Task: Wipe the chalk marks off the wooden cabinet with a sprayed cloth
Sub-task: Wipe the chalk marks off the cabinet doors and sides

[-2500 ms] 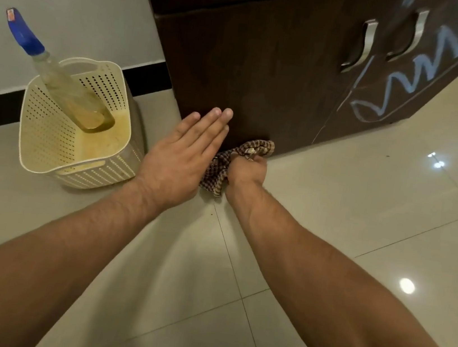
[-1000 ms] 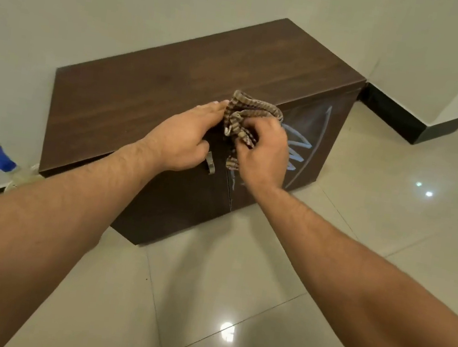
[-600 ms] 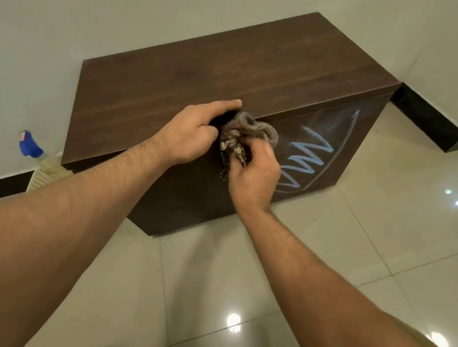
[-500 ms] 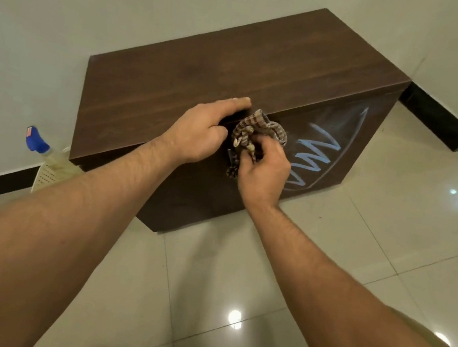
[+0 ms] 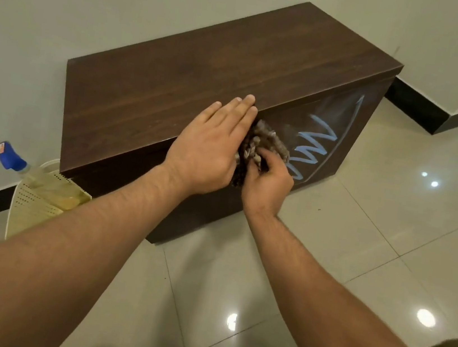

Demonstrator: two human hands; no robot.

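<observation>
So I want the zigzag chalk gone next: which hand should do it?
The right hand: it grips the cloth against the cabinet front, beside the chalk marks. The left hand lies flat and open, holding nothing.

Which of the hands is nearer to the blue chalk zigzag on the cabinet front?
Right. The right hand holds the cloth against the cabinet front, just beside the chalk zigzag. The left hand lies flat, open, at the top edge, farther away.

One cabinet (image 5: 193,80), two hands, one cloth (image 5: 261,145), one basket (image 5: 32,204), one spray bottle (image 5: 16,167)
</observation>
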